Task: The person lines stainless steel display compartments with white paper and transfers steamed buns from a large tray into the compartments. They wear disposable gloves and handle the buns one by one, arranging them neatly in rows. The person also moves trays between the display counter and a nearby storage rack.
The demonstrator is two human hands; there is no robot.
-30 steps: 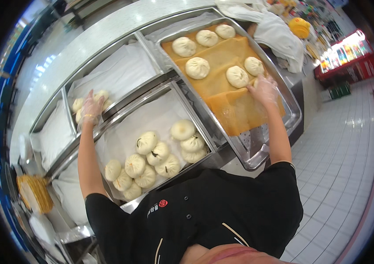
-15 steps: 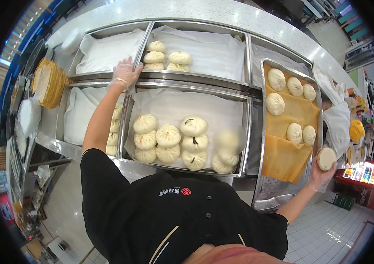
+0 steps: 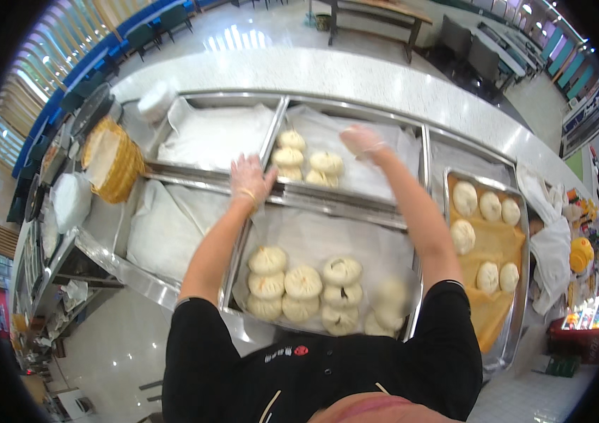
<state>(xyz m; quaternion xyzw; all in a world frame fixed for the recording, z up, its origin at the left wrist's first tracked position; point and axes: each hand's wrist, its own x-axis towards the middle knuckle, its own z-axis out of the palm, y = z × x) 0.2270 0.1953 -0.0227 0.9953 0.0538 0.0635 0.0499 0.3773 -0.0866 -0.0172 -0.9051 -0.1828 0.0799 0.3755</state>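
Note:
My left hand (image 3: 251, 180), in a clear glove, rests with fingers spread on the metal rim (image 3: 271, 185) between the trays. My right hand (image 3: 363, 141), also gloved, is above the cloth of the far middle tray (image 3: 370, 121). Its fingers curl downward, and whatever they hold is hidden beneath them. To its left, several pale steamed buns (image 3: 289, 156) stand in two stacked rows, the second one (image 3: 326, 163) nearest the hand. Pleated buns (image 3: 303, 283) fill the front of the near middle tray (image 3: 313, 227), some with dark or orange bits on top.
At right, a metal tray with orange cloth (image 3: 494, 247) carries several buns (image 3: 465, 199). White-lined trays lie far left (image 3: 216, 134) and near left (image 3: 165, 233). A stack of round woven mats (image 3: 112, 163) stands left. A pale counter (image 3: 299, 70) runs behind.
My right hand, which held a bun at the far right, has swung left over the far middle tray. My left hand remains on the rim. The view has tilted, showing more floor behind the counter.

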